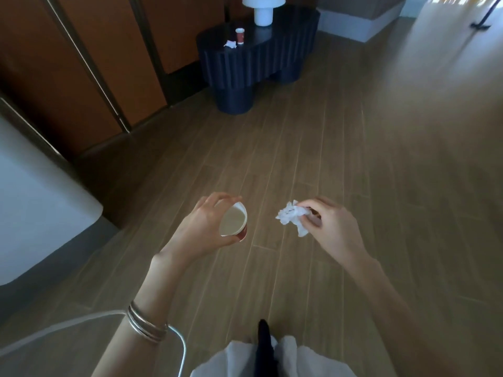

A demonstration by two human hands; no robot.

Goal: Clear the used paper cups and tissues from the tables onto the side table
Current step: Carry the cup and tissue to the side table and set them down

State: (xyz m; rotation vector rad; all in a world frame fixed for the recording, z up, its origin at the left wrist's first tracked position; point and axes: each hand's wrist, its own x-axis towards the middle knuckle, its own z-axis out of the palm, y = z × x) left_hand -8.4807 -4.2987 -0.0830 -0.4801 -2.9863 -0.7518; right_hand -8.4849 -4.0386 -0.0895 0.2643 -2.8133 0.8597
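My left hand [201, 227] grips a red paper cup [234, 221] with a white inside, held over the wooden floor with its mouth tipped toward me. My right hand [332, 227] pinches a crumpled white tissue [292, 214] at about the same height. Far ahead stands the dark blue ribbed side table [258, 58]. On its top sit another red paper cup [239, 35], upright, and a crumpled tissue [230, 44] just left of it.
A white mushroom lamp [263, 8] stands on the side table's back part. Brown wooden wall panels [81, 63] run along the left. A white rounded piece of furniture [35, 197] lies at the left edge. Wooden floor [353, 159] stretches between me and the table.
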